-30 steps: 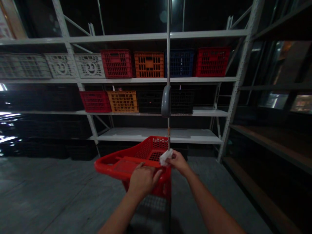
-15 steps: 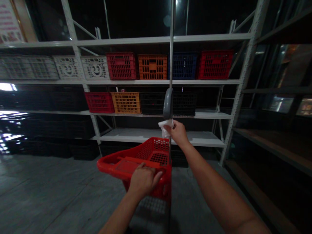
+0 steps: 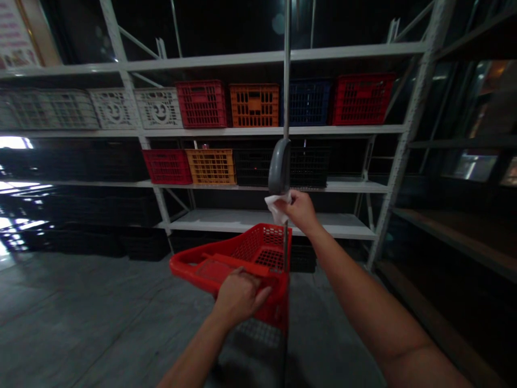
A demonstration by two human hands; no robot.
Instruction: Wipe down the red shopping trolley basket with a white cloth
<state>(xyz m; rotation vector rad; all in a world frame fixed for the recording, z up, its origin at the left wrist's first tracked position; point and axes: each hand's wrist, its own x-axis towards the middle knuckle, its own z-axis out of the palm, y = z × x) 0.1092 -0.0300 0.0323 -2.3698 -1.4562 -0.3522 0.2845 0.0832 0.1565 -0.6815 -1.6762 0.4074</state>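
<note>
Watching right hand (image 3: 299, 211) pinching white wipe (image 3: 278, 208) closed against steel pole (image 3: 286, 70), just under grey paddle (image 3: 279, 167); left hand (image 3: 239, 297) gripping red cart rim (image 3: 189, 264), keeping cart steady.

I'm looking at a shop here: white metal shelving (image 3: 266, 130) straight ahead lined with plastic crates (image 3: 201, 104), a printed poster (image 3: 18, 40) at upper left, and a red shopping cart (image 3: 189, 264) at bottom centre.

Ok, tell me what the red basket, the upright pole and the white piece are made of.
The red basket looks like moulded plastic, glossy, with a cast mesh wall. The pole looks like polished metal, from its bright streak. The white piece seems soft paper tissue, crumpled in the right hand; it could be cloth.
</note>
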